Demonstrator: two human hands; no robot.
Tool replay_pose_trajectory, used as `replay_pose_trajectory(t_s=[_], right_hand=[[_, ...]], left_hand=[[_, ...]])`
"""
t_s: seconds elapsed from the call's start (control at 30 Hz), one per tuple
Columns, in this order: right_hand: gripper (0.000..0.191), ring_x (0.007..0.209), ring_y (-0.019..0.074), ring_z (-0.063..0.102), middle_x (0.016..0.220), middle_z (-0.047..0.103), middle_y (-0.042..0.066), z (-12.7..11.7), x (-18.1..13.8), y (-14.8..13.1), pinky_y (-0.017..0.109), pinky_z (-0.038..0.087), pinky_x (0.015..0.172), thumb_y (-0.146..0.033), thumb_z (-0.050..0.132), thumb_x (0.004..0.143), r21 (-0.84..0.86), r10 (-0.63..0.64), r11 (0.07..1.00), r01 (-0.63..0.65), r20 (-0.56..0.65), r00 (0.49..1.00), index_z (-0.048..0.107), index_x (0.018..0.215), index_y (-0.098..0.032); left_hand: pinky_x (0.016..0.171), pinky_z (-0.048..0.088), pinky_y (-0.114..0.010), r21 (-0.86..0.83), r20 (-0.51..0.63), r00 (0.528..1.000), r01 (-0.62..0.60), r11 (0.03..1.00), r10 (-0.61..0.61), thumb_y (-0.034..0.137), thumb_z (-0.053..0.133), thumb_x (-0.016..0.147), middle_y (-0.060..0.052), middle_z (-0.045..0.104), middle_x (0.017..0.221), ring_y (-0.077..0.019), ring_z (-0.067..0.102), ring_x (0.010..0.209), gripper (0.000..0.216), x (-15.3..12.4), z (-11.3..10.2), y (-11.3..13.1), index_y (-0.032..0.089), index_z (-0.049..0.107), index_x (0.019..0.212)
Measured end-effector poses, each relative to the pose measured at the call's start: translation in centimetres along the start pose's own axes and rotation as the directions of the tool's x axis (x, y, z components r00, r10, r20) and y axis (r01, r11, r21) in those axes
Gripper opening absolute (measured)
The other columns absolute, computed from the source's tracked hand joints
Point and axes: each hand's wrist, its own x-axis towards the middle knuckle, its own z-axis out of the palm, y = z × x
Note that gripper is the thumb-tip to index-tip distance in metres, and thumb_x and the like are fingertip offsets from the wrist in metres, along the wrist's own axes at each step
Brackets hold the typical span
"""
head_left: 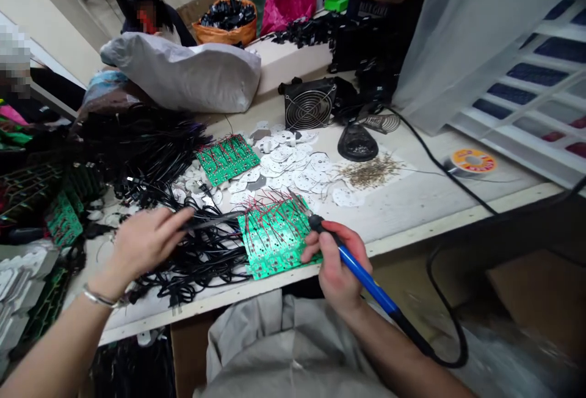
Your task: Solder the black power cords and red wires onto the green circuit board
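The step in hand seems to be soldering of wires on the green board (274,242), which lies on the counter (394,221) close to the front edge, between the two hands. The grip of the right hand (336,267) is closed around the iron (366,276), and its lower fingers are at the right edge of the board, maybe steadying it. The tip of the iron is over the far right corner, near the red wires (274,206); if it touches, I am not able to say. The left hand (145,242) is blurred above the black cables (208,257), and a dark strip goes from its fingers toward the board, but I can't be sure that this grip has hold of it. In my judgement, the next move calls for bringing one wire end exactly to its pad and keeping it quiet while the tip heats it. The board is flat, stiff and rather glossy; the red wires are thin and springy, the cables smooth and tangled. Behind lie a second board (229,159), thin white discs (315,172) in a loose heap and, to the right, a round solder reel (473,160)
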Motion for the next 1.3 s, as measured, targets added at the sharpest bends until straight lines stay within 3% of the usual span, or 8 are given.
replay_pose_trajectory(t_s=[0.1, 0.2, 0.33, 0.5, 0.7, 1.03, 1.2, 1.3], right_hand=[[0.018, 0.040, 0.0070, 0.059, 0.064, 0.065, -0.006, -0.3, 0.2, -0.1, 0.021, 0.053, 0.048, -0.036, 0.061, 0.086, 0.010, -0.010, 1.000, 0.010, -0.011, 1.000, 0.059, 0.095, -0.021], [0.019, 0.039, 0.0069, 0.058, 0.063, 0.065, -0.006, -0.3, 0.3, -0.1, 0.020, 0.051, 0.045, -0.037, 0.062, 0.085, 0.004, -0.022, 1.000, 0.022, -0.011, 1.000, 0.059, 0.095, -0.021], [0.018, 0.040, 0.0072, 0.058, 0.063, 0.064, -0.007, 0.0, 0.2, -0.3, 0.020, 0.050, 0.044, -0.037, 0.060, 0.086, 0.003, -0.019, 1.000, 0.019, 0.008, 1.000, 0.059, 0.095, -0.021], [0.015, 0.042, 0.0071, 0.059, 0.063, 0.064, -0.006, -0.3, -0.4, -0.7, 0.020, 0.051, 0.046, -0.033, 0.058, 0.088, -0.018, -0.035, 0.999, 0.036, 0.035, 0.999, 0.060, 0.096, -0.022], [0.009, 0.046, 0.0070, 0.059, 0.070, 0.063, -0.004, -1.1, -0.8, -0.2, 0.021, 0.051, 0.049, -0.024, 0.057, 0.088, -0.141, -0.135, 0.979, 0.149, 0.107, 0.985, 0.063, 0.095, -0.023], [0.023, 0.059, 0.0106, 0.059, 0.073, 0.060, -0.001, -0.3, 0.1, -0.4, 0.026, 0.051, 0.061, -0.010, 0.055, 0.087, -0.204, -0.373, 0.868, 0.453, 0.335, 0.865, 0.062, 0.104, -0.023], [0.017, 0.070, 0.0137, 0.060, 0.078, 0.059, 0.002, -0.3, 0.2, -0.6, 0.026, 0.051, 0.064, -0.016, 0.058, 0.087, -0.238, -0.387, 0.814, 0.530, 0.458, 0.801, 0.063, 0.102, -0.022], [0.011, 0.069, 0.0144, 0.058, 0.076, 0.057, 0.002, 0.2, 0.2, -0.8, 0.027, 0.050, 0.064, -0.024, 0.060, 0.087, -0.263, -0.355, 0.792, 0.550, 0.535, 0.767, 0.064, 0.097, -0.020]], left_hand=[[0.062, 0.042, -0.031, -0.105, 0.072, 0.990, -0.117, 0.988, 0.125, 0.043, 0.040, 0.093, -0.006, 0.062, 0.079, -0.0192, 0.057, 0.066, 0.036, -2.2, 2.7, 2.4, 0.022, 0.062, 0.113], [0.075, 0.045, -0.037, -0.189, 0.013, 1.000, -0.024, 0.982, 0.027, 0.048, 0.046, 0.091, -0.011, 0.063, 0.096, -0.0248, 0.059, 0.085, 0.040, -2.6, 3.1, 4.2, 0.020, 0.059, 0.116], [0.080, 0.044, -0.035, -0.336, -0.121, 0.991, 0.015, 0.942, -0.059, 0.035, 0.053, 0.090, -0.009, 0.063, 0.102, -0.0223, 0.058, 0.093, 0.030, 0.3, 1.1, 9.4, 0.018, 0.057, 0.114], [0.067, 0.037, -0.035, -0.264, 0.024, 1.000, 0.017, 0.964, -0.011, 0.028, 0.053, 0.090, -0.006, 0.066, 0.088, -0.0222, 0.056, 0.081, 0.017, 5.1, 1.1, 15.3, 0.019, 0.067, 0.093], [0.067, 0.033, -0.035, -0.179, 0.054, 0.999, 0.006, 0.984, 0.004, 0.022, 0.051, 0.091, -0.007, 0.064, 0.080, -0.0227, 0.053, 0.076, 0.017, 5.2, 2.7, 15.2, 0.017, 0.066, 0.082], [0.066, 0.040, -0.035, -0.307, 0.107, 0.994, 0.004, 0.952, 0.030, 0.021, 0.048, 0.092, -0.007, 0.061, 0.079, -0.0227, 0.055, 0.075, 0.017, 5.0, 2.1, 14.8, 0.016, 0.063, 0.085], [0.070, 0.047, -0.026, -0.738, -0.059, 0.988, 0.055, 0.672, -0.146, 0.017, 0.047, 0.092, -0.004, 0.061, 0.084, -0.0143, 0.058, 0.078, 0.011, 4.0, 0.9, 14.5, 0.017, 0.057, 0.089], [0.071, 0.047, -0.022, -0.811, -0.111, 0.968, 0.042, 0.584, -0.224, 0.012, 0.052, 0.089, -0.002, 0.062, 0.082, -0.0117, 0.059, 0.076, 0.008, 3.3, 0.1, 14.6, 0.018, 0.057, 0.088]])
